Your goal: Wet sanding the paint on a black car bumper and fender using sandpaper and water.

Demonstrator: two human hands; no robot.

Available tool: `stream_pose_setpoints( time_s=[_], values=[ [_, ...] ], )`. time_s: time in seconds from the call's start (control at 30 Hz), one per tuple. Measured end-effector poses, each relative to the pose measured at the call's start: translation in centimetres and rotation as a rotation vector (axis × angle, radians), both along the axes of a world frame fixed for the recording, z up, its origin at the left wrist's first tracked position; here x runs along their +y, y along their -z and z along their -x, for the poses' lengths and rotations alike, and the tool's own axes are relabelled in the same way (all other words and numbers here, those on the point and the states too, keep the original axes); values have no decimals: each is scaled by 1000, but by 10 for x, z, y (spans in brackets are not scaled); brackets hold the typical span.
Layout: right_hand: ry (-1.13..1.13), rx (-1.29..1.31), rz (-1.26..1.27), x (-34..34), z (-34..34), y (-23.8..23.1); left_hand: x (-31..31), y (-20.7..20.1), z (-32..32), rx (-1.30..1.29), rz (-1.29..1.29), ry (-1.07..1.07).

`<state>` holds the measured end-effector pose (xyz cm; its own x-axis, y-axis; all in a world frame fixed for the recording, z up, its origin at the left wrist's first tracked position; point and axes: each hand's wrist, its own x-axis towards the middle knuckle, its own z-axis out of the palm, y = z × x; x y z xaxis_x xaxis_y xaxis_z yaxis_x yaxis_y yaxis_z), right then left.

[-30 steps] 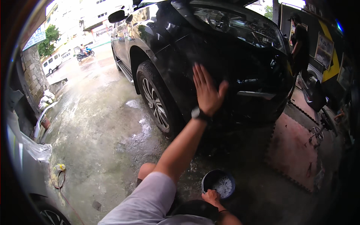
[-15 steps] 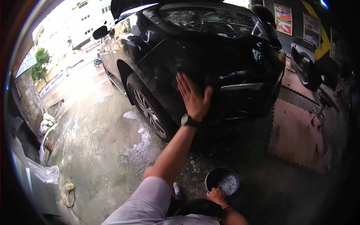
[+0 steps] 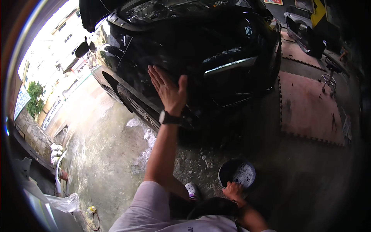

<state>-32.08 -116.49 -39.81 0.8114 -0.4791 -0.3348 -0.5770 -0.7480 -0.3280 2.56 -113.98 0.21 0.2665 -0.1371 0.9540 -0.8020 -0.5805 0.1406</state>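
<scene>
My left hand [image 3: 168, 91], a dark-strapped watch on its wrist, lies flat with fingers stretched and thumb apart against the glossy black body of a car [image 3: 154, 50]. It is on the corner panel, close to the wheel [image 3: 137, 104]; the wheel is partly hidden by my arm. Low by my knees, my right hand [image 3: 233, 190] is closed over the near rim of a dark bucket [image 3: 222, 170]. Foamy suds [image 3: 245, 174] float inside the bucket. Some of the right fingertips are hidden within it.
Wet concrete [image 3: 108, 135] with white suds patches spreads left of the car. Pinkish foam mats [image 3: 309, 104] and a wheeled stool [image 3: 329, 77] are at the right. Plastic sheeting [image 3: 67, 203] and a coiled hose or cord [image 3: 95, 220] lie lower left. My shoe [image 3: 191, 190] stands beside the bucket.
The view has tilted down and turned. My left hand has slid a little leftward along the panel toward the wheel arch, staying flat. My right hand stays at the bucket's rim.
</scene>
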Motion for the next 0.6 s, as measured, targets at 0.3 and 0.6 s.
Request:
stream_pose_setpoints(
  time_s=[0.3,0.6],
  values=[
    [0,-58,-2,1,1,14,18,-80,-41,217,145,-112],
    [-5,-93,-25,9,-2,6,52,-110,-53,234,26,-175]
  ],
)
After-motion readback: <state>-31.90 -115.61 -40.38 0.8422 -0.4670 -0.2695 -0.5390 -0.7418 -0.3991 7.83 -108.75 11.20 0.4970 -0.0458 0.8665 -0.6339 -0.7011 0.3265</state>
